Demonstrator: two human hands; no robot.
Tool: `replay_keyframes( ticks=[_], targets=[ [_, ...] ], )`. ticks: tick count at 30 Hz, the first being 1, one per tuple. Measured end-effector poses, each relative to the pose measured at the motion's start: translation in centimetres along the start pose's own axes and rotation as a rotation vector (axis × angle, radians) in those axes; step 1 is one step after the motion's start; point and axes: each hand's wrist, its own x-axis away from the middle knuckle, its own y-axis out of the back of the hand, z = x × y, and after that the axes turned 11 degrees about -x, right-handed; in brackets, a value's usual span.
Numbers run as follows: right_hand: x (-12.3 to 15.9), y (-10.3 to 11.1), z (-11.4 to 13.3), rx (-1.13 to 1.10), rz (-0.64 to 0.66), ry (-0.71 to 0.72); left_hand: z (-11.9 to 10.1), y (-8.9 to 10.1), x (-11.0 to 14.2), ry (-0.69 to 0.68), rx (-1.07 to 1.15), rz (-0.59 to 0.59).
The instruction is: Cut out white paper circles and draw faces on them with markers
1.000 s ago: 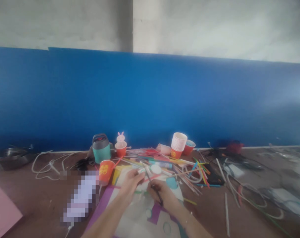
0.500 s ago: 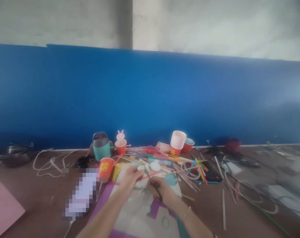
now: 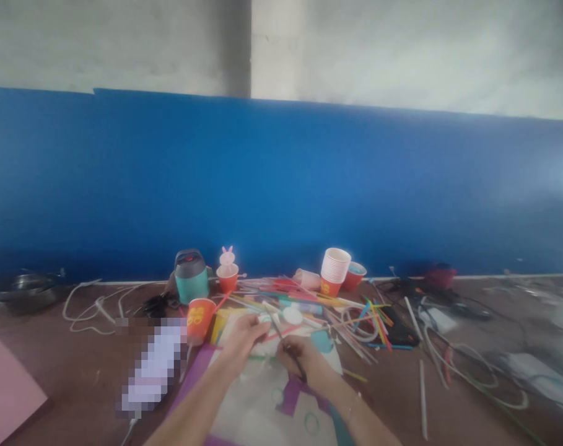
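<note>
My left hand [image 3: 242, 342] is closed in a pinch on a small white piece [image 3: 264, 319] above a white sheet [image 3: 257, 409]. My right hand [image 3: 302, 360] is wrapped round a thin dark stick [image 3: 287, 348] that slants up toward the white piece. Both hands hover over the sheet, which bears purple shapes and small rings. A heap of coloured straws [image 3: 327, 310] lies just beyond the hands.
An orange cup [image 3: 198, 320] stands left of my hands, a teal flask [image 3: 191, 277] and a bunny-topped cup [image 3: 226, 272] behind it. A stack of cups [image 3: 334, 270] is at the back. Cables [image 3: 448, 347] sprawl right; pink paper [image 3: 7, 390] lies far left. A blue wall panel [image 3: 281, 186] backs the table.
Both hands stay together over the sheet with only slight shifts; the view has bobbed a little up and down.
</note>
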Motion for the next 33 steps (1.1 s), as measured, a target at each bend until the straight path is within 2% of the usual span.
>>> replay_keyframes(
  ticks=[5,11,17,28,33],
  targets=[
    [-0.2,0.1,-0.5,0.052,-0.043,-0.015,-0.4,-0.5,0.4,0.002,0.071,0.0],
    [0.1,-0.3,0.4,-0.034,-0.02,-0.036,0.0,-1.2,0.5,-0.005,0.131,-0.021],
    [0.1,-0.5,0.5,-0.047,-0.017,-0.04,-0.2,-1.0,0.6,-0.009,0.114,0.017],
    [-0.1,-0.2,-0.1,0.065,-0.041,-0.025,-0.1,-0.6,0.1,-0.003,0.075,0.025],
    [-0.1,-0.1,-0.2,0.022,-0.024,-0.059,-0.2,-0.4,0.2,0.006,0.06,0.038]
  ],
)
